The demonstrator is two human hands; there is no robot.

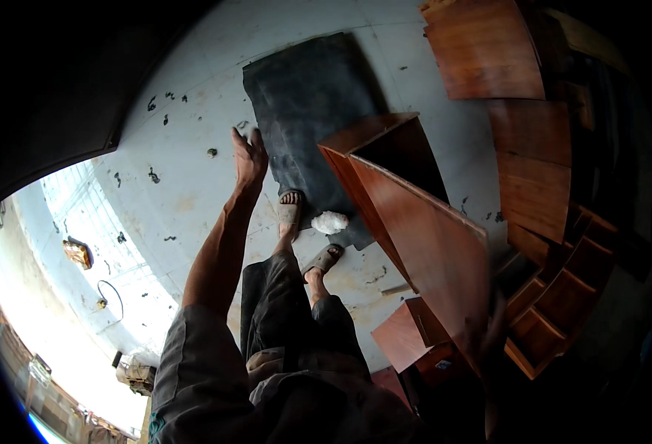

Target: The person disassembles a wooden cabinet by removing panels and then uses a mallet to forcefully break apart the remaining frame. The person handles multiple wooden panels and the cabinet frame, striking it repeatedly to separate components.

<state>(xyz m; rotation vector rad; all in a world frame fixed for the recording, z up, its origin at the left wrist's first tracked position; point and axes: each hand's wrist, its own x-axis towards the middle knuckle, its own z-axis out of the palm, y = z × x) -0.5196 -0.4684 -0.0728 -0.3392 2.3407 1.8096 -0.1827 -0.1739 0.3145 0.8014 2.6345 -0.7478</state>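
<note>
My left hand (250,157) is stretched out over the floor beside the black mat (303,96), with fingers apart and nothing in it. On my right a long reddish-brown wooden box (422,222), like a cabinet body with an open side, stands tilted over the mat's right part. My right hand (486,325) is dim and blurred at the near end of this box, and its fingers appear to grip the panel there. A crumpled white bundle (330,222) lies at the mat's near edge, between my sandalled feet.
Wooden panels (489,55) lie at the far right, with a divided wooden drawer unit (555,325) nearer. A smaller wooden box (415,337) stands close to my right leg. Dark scraps (154,175) dot the pale floor. A dark panel (59,111) fills the upper left.
</note>
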